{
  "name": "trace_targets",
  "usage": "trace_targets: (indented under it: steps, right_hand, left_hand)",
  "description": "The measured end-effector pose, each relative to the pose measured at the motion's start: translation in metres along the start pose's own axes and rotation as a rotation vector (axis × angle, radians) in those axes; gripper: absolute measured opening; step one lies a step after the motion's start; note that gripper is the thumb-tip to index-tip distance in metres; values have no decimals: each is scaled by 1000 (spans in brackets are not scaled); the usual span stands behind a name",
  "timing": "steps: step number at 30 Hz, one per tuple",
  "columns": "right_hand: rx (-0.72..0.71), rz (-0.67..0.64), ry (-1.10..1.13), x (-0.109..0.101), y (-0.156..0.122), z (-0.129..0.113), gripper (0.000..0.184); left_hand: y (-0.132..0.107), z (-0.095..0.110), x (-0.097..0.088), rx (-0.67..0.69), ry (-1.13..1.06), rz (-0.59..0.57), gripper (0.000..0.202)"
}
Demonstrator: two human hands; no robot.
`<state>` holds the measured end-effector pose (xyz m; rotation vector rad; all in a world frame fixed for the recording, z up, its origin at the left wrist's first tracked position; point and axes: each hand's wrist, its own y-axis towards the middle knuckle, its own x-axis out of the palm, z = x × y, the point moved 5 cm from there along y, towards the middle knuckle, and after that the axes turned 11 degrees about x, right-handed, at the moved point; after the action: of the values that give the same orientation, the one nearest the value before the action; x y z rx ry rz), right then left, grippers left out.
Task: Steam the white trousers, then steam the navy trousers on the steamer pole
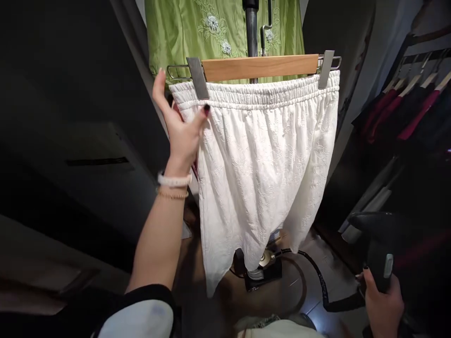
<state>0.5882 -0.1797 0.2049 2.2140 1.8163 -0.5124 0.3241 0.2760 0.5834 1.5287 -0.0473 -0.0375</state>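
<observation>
A white garment (260, 150) with a gathered elastic waistband, shorts or a skirt, hangs from a wooden clip hanger (260, 68) by two metal clips. My left hand (183, 124) is at the left end of the waistband, thumb on the front of the cloth just below a clip. Its index finger points up; the other fingers are behind the fabric, gripping the edge. Low on the right, my right hand (382, 295) is wrapped round the handle of a dark handheld garment steamer (378, 249), held apart from the cloth.
Behind the hanger hangs a green embroidered garment (172, 37) beside a black pole (252, 33). A black hose (319, 272) runs from the steamer towards a base (264, 277) on the tiled floor. Dark and crimson clothes (419, 108) hang on a rail at right.
</observation>
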Motion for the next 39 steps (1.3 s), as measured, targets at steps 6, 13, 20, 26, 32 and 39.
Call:
trace_targets:
  steps: [6, 13, 20, 26, 32, 39]
  right_hand:
    - [147, -25, 36, -10, -73, 6, 52]
    - [90, -121, 91, -7, -90, 19, 55]
    - [-134, -242, -88, 16, -104, -4, 69]
    - [-359, -307, -138, 34, -110, -30, 72]
    - [-887, -331, -123, 49, -128, -88, 51]
    - [-1430, -394, -81, 74, -162, -175, 48]
  left_hand:
    - [-222, 32, -50, -645, -20, 1, 70]
    - [-335, 31, -101, -985, -108, 177, 44]
    - [-320, 54, -158, -872, 273, 453, 45]
    - [-305, 79, -208, -652, 703, 355, 48]
    - [-299, 90, -246, -510, 824, 292, 51]
    - [-298, 98, -257, -474, 872, 257, 57]
